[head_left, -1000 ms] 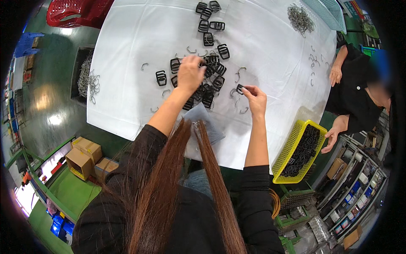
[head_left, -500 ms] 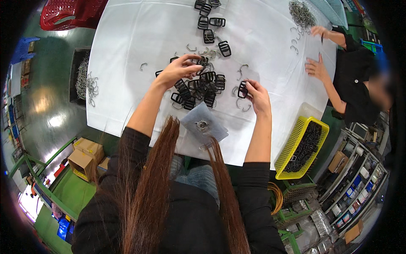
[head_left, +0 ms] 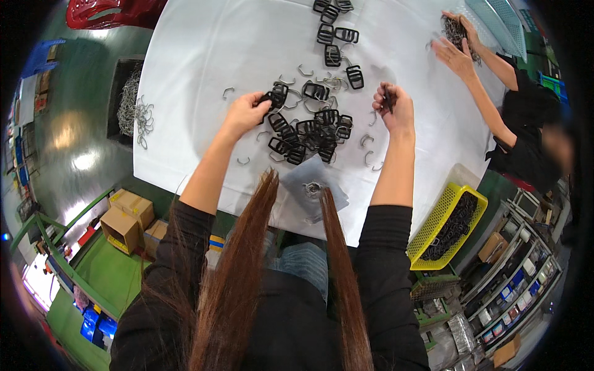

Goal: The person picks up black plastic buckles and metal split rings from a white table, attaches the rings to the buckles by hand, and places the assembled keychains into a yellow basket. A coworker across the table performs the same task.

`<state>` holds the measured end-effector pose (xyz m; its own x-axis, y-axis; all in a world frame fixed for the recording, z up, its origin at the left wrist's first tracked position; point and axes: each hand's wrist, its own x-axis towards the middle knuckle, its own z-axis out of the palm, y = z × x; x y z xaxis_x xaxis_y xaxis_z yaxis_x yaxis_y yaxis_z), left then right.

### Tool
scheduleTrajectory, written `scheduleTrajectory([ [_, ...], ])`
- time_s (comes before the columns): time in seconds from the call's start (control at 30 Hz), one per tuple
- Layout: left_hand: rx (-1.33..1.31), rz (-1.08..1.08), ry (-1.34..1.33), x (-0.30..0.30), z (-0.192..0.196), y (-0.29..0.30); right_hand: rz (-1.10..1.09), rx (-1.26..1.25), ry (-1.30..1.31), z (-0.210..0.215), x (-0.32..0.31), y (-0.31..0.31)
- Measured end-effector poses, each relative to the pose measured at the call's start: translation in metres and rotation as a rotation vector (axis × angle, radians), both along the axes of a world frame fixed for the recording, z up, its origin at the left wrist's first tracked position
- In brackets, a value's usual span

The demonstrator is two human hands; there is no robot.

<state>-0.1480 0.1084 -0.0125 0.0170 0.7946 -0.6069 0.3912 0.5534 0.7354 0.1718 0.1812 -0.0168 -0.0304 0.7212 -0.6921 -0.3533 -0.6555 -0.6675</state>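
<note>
My left hand (head_left: 246, 113) grips a black plastic buckle (head_left: 276, 96) at the left edge of a pile of black buckles (head_left: 309, 133) on the white-covered table (head_left: 204, 55). My right hand (head_left: 393, 108) is raised to the right of the pile, its fingers closed on a small black buckle part (head_left: 387, 98). Small bent metal wire clips (head_left: 367, 140) lie scattered around the pile. More buckles (head_left: 334, 37) sit farther back on the table.
Another person in black at the right reaches both hands (head_left: 455, 43) to a heap of wire clips (head_left: 459, 29). A yellow basket of black parts (head_left: 447, 227) stands at lower right. A grey pad (head_left: 312, 185) lies near me. A bin of wire clips (head_left: 127, 105) and cardboard boxes (head_left: 127, 219) are at left.
My left hand lifted off the pile and moved left holding a buckle. My right hand rose and moved right. The other person's hands reached up to the clip heap.
</note>
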Motion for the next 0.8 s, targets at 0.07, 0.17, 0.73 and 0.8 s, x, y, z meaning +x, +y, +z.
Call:
scheduleTrajectory([
  [0.07,0.046,0.063,0.069,-0.006,-0.004,-0.003,0.088,-0.032,-0.191,-0.008,-0.015,0.020],
  [0.17,0.087,0.104,0.123,-0.015,-0.006,-0.006,0.466,0.241,-1.412,-0.025,-0.047,0.023],
  [0.73,0.166,0.292,-0.018,-0.038,0.001,0.016,0.800,0.530,-0.740,0.012,-0.145,-0.018],
  [0.8,-0.009,0.515,-0.639,-0.056,0.005,0.010,0.973,0.642,-1.026,0.008,-0.168,-0.020],
])
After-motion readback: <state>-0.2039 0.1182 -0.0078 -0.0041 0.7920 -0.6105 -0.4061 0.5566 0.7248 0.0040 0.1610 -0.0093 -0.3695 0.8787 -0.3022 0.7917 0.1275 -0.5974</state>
